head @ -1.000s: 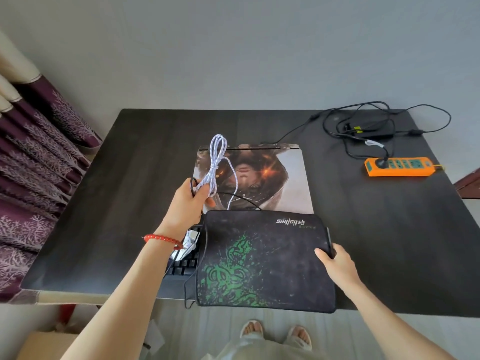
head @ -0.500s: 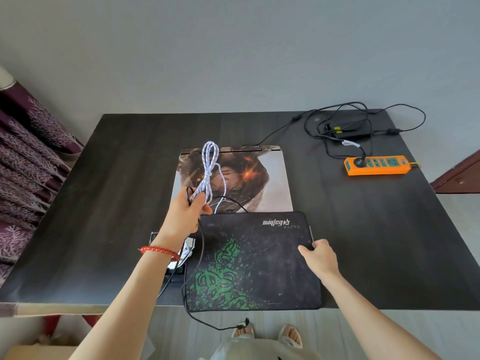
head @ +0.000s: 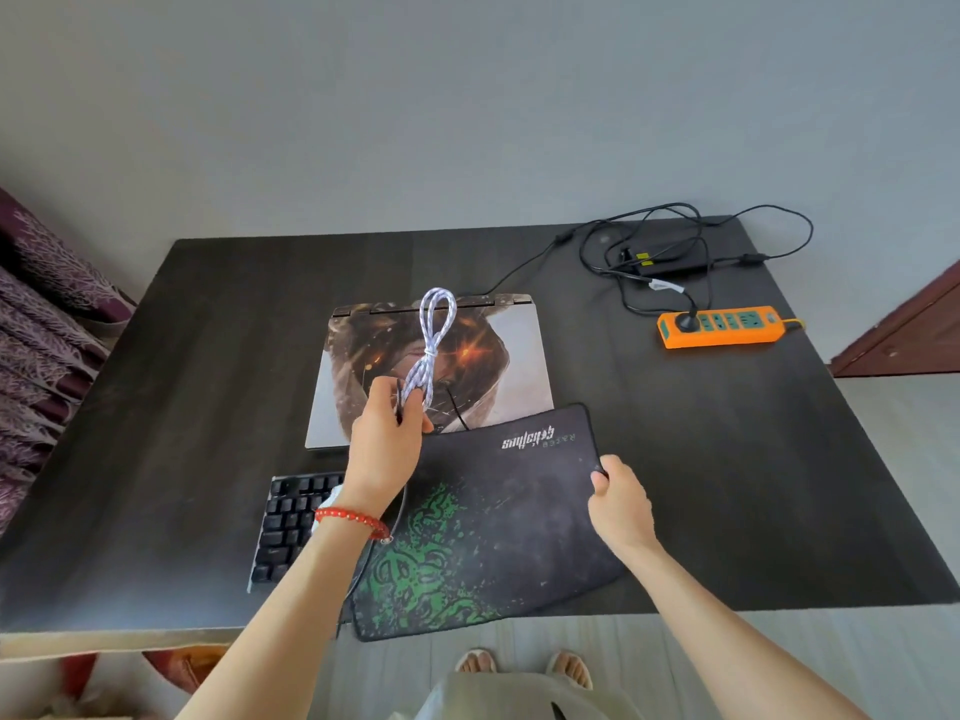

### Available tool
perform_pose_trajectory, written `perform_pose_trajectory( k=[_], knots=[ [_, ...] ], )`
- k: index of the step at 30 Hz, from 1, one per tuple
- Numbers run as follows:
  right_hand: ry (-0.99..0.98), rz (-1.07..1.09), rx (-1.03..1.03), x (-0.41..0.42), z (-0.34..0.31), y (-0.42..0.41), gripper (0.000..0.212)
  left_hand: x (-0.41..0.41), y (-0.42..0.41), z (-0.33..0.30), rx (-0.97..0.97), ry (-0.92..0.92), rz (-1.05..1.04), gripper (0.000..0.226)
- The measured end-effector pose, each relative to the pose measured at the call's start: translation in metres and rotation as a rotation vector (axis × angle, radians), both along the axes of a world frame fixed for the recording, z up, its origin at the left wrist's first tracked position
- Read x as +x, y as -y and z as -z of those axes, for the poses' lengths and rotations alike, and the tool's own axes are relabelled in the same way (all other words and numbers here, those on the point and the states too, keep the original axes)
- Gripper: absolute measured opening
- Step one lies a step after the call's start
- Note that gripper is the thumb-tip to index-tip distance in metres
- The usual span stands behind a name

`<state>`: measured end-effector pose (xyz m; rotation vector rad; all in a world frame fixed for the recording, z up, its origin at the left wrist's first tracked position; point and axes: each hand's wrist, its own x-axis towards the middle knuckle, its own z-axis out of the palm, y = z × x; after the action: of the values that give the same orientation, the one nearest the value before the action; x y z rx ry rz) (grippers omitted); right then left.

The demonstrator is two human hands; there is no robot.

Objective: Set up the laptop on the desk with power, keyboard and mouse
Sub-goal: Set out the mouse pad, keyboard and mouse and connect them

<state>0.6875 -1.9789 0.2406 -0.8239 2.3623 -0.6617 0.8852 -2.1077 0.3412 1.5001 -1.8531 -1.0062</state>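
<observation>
left hand [head: 385, 449] gripping bundled cable [head: 431, 345], right hand [head: 618, 504] pinching mouse pad [head: 493, 517]

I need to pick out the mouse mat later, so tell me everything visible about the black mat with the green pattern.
The black rectangular cloth mouse mat bears a green swirling print on its near-left part and pale upside-down lettering by its far edge. It lies skewed at the dark desk's near edge, its near corner hanging past it. It covers part of the black keyboard and meets the closed laptop's near edge. The right hand grips its right edge.
</observation>
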Motion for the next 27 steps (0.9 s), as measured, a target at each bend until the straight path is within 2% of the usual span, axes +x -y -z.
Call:
perform_pose_trajectory(
  k=[4,9,19,21,24,27],
  knots=[
    [-0.194,0.15,-0.123,-0.044,-0.025,-0.006,0.024,-0.021,-0.002,0.003,-0.01,0.053,0.003,0.016],
    [-0.4,0.22,-0.069,-0.124,-0.03,-0.037,0.024,-0.055,-0.008,0.011,-0.031,0.15,0.057,0.03],
    [-0.486,0.348,0.013,-0.216,-0.002,-0.089,0.027,-0.14,-0.033,0.048,-0.015,0.266,0.175,0.02],
    [-0.476,0.35,0.051,-0.232,0.005,-0.092,0.032,-0.15,-0.038,0.055,-0.008,0.285,0.189,0.019],
    [-0.503,0.341,0.138,-0.234,0.012,-0.088,0.051,-0.156,-0.043,0.061,-0.012,0.291,0.199,0.018],
    [-0.45,0.078,0.187,-0.199,0.026,-0.083,0.051,-0.154,-0.045,0.065,-0.001,0.3,0.185,0.022]
  ],
)
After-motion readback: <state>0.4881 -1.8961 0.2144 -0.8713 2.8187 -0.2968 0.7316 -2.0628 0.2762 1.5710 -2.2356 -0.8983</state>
